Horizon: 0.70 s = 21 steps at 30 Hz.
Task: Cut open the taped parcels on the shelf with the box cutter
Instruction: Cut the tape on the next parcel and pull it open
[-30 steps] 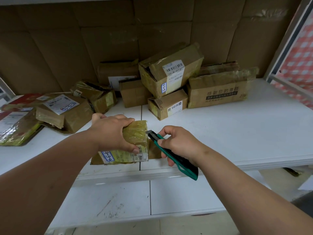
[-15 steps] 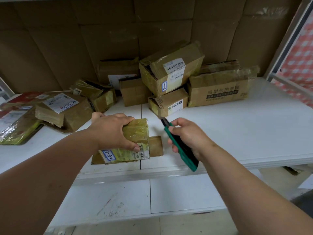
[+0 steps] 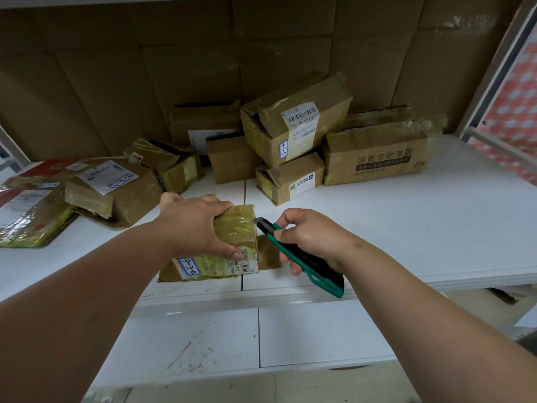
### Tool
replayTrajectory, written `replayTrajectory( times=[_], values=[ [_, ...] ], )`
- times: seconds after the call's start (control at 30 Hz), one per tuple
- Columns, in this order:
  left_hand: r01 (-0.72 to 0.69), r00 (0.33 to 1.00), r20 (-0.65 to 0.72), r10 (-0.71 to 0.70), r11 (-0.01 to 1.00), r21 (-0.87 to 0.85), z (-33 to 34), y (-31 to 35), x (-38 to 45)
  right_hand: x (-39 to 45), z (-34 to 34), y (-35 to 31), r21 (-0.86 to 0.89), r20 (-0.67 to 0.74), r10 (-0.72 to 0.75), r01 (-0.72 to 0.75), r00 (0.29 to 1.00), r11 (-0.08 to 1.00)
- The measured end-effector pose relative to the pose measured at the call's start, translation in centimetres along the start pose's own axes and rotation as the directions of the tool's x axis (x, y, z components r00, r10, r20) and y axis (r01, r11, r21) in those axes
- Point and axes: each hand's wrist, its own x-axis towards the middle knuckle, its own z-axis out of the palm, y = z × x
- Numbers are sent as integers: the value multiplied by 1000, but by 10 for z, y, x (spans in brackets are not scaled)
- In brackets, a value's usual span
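The left hand lies over the top of the parcel, fingers curled down its near face and thumb out of sight behind; it grips the parcel against the shelf. The right hand is wrapped round the cutter, fingers folded over the handle, with the short grey blade just beside the parcel's upper right edge; whether the tip touches the tape cannot be told.

The parcel is a small brown block wrapped in glossy, wrinkled yellowish tape, with a white barcode label and a blue-edged tag reading 3-3-4 on its near face. It sits at the shelf's front edge, at about 6 o'clock from the pile. A loose cardboard flap lies flat at its 3 o'clock side. The cutter is a long green body with a black slider. The shelf is smooth white board.

The pile at 12 o'clock is dented cardboard boxes, taped and labelled; flatter parcels lie at 9 o'clock.

Against half a second ago, the cutter has dropped from a raised position and its tip has come in to the parcel's corner. The left hand has not moved.
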Motion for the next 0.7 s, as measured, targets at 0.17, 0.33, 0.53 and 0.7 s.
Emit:
replayTrajectory(
  times=[0.17, 0.33, 0.53, 0.7],
  values=[
    [-3, 1000, -5, 3, 1000, -2, 0, 0, 1, 4, 5, -4, -58, -22, -7, 6, 1000, 998],
    [1, 1000, -3, -1, 1000, -5, 0, 1, 1, 2, 2, -3, -103, -47, -21, 16, 999, 995],
    [15, 1000, 16, -15, 1000, -12, -1, 1, 0, 5, 5, -1, -187, -115, -81, 59, 990, 981],
    [5, 1000, 3, -5, 1000, -3, -1, 1, 0, 5, -7, -8, -259, -25, -68, 59, 997, 964]
  ],
)
